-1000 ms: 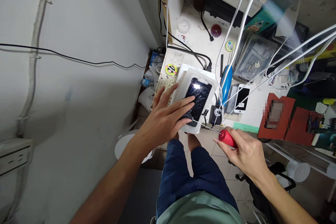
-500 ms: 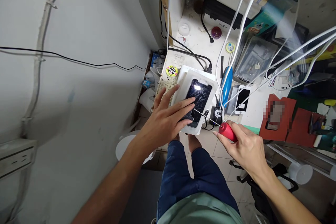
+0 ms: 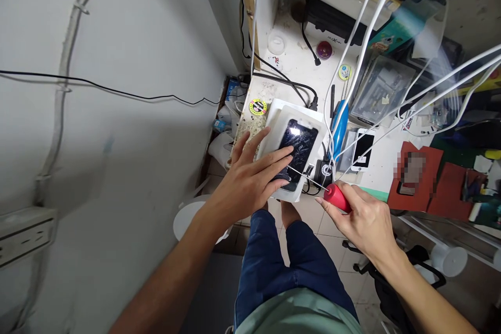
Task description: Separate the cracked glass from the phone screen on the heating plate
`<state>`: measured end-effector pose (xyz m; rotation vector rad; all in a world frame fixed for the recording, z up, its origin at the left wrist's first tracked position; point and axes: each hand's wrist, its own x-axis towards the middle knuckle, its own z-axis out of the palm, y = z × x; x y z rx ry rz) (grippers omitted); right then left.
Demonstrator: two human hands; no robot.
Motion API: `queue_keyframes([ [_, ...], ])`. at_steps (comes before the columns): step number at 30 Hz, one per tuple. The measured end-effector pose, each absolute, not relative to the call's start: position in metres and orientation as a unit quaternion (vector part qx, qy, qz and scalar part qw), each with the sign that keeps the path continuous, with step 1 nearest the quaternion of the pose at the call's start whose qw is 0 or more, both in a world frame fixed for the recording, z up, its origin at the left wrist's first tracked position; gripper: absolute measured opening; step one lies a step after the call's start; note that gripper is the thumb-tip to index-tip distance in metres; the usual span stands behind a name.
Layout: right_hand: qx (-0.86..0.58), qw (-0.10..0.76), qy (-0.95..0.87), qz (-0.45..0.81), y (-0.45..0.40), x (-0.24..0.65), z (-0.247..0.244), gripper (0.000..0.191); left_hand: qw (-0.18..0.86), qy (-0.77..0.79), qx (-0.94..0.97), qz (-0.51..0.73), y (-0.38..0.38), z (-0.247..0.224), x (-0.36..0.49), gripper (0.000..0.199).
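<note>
A dark phone screen (image 3: 303, 141), its surface smeared and streaked, lies on a white flat pad (image 3: 276, 115) at the bench's front edge. My left hand (image 3: 254, 175) rests across the screen's lower left with fingers outstretched, hiding part of it. Under those fingertips is a dark, crumpled-looking patch that I cannot make out well. My right hand (image 3: 362, 214) is closed around a red-handled tool with a thin metal shaft (image 3: 337, 198). The shaft points left, and its tip reaches the screen beside my left fingertips.
To the right are a blue tool (image 3: 340, 124), a white phone (image 3: 363, 150), a clear parts box (image 3: 383, 91) and red mats (image 3: 417, 175). White cables (image 3: 366, 36) hang across the bench. A black plug cable (image 3: 311, 98) lies behind the pad, and a wall (image 3: 136, 130) stands left.
The whole view has shifted slightly. The tool's tip has moved a little left over the screen toward my left fingers; both hands keep nearly the same pose.
</note>
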<state>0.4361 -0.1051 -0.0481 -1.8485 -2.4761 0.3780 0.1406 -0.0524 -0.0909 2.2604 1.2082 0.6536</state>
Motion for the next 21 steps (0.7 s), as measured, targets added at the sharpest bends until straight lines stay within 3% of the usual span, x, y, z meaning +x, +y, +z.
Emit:
queue_keyframes([
  [21, -0.574, 0.002, -0.805, 0.149, -0.127, 0.452, -0.034, 0.045, 0.238, 0.432, 0.841, 0.223, -0.050, -0.089, 0.138, 0.050],
])
